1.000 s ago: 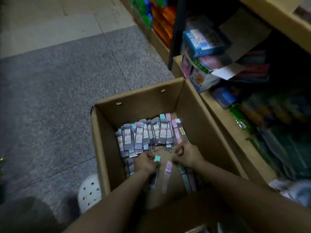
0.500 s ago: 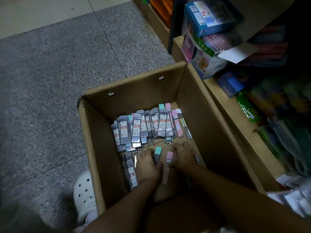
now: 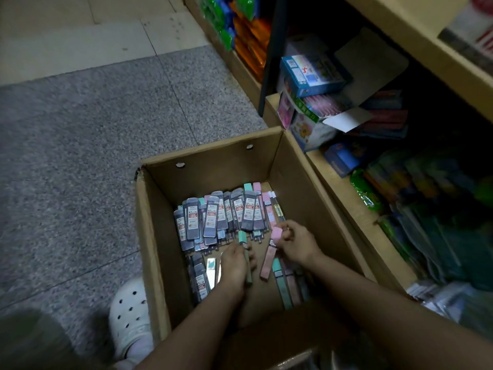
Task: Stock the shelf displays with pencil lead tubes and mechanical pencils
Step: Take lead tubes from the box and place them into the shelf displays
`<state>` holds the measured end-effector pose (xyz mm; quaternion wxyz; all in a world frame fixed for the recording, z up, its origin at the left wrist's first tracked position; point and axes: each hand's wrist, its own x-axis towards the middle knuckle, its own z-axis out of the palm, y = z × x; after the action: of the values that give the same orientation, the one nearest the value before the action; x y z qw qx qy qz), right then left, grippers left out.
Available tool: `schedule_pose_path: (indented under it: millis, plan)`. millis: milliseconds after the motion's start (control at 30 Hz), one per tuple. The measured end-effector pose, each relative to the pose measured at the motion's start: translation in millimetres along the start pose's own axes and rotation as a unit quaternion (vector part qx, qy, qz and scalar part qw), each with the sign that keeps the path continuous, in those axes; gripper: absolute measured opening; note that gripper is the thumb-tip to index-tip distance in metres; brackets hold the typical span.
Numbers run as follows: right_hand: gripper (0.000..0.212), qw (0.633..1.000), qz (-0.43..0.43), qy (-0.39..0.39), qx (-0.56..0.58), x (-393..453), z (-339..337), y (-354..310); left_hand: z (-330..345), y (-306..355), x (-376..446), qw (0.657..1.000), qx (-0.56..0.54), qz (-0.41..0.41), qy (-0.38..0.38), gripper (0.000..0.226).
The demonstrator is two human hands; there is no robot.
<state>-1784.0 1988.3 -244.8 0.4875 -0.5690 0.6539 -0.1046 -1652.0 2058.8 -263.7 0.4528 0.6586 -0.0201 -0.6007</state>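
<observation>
Head view is showing both hands down inside the cardboard box [image 3: 208, 166] on the floor, beside the shelf [image 3: 344, 188]. Half a second ago they were pressing low among the loose pieces; now each is lifting one clear. Left hand [image 3: 234, 265] is curling round a teal-capped tube [image 3: 244, 241], right hand [image 3: 296, 243] is pinching a pink-capped tube [image 3: 277, 233] at its top. Grey lead tubes [image 3: 213, 220] are lying heaped against the far wall. Picking appears to be starting; nothing is reaching the shelf yet.
</observation>
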Motion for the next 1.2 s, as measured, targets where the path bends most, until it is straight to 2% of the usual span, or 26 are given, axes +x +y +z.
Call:
schedule_pose_path:
  millis: [133,267,433,533,633,700,800,933,1033,1100,1200]
  plan:
    - [0.029,0.997,-0.013,-0.066,0.022,-9,-12,-23,-7,12,-19,0.995,-0.016,-0.047,-0.085,0.038]
    - [0.028,0.991,-0.022,-0.096,0.088,-18,-13,-40,-7,17,-31,0.994,0.031,0.023,-0.106,0.019]
    - [0.029,0.990,-0.019,-0.101,0.094,-16,-8,-54,-6,33,-28,0.991,0.053,0.060,-0.105,0.021]
    - [0.030,0.995,-0.047,-0.085,0.037,-5,-3,-56,-6,34,-20,0.989,0.069,0.078,-0.101,0.026]
    - [0.032,0.993,-0.049,-0.099,0.042,11,3,-56,-1,34,-11,0.994,0.046,0.074,-0.069,0.033]
    - [0.039,0.996,-0.022,-0.072,0.050,26,9,-57,0,41,-1,0.997,0.020,0.069,-0.024,0.033]
    - [0.048,0.999,-0.004,0.007,-0.047,50,21,-55,-3,49,15,0.996,0.006,0.084,0.009,0.026]
    - [0.063,0.992,0.006,0.032,-0.123,78,47,-51,-7,47,26,0.991,0.027,0.122,0.046,0.028]
    - [0.070,0.987,0.016,0.061,-0.147,89,62,-48,-8,44,32,0.992,0.005,0.113,0.059,0.023]
    - [0.067,0.988,0.022,0.068,-0.136,91,65,-44,-7,42,35,0.991,0.005,0.111,0.071,0.022]
    - [0.049,0.991,0.015,0.070,-0.111,91,59,-39,-4,40,37,0.991,0.004,0.113,0.074,0.021]
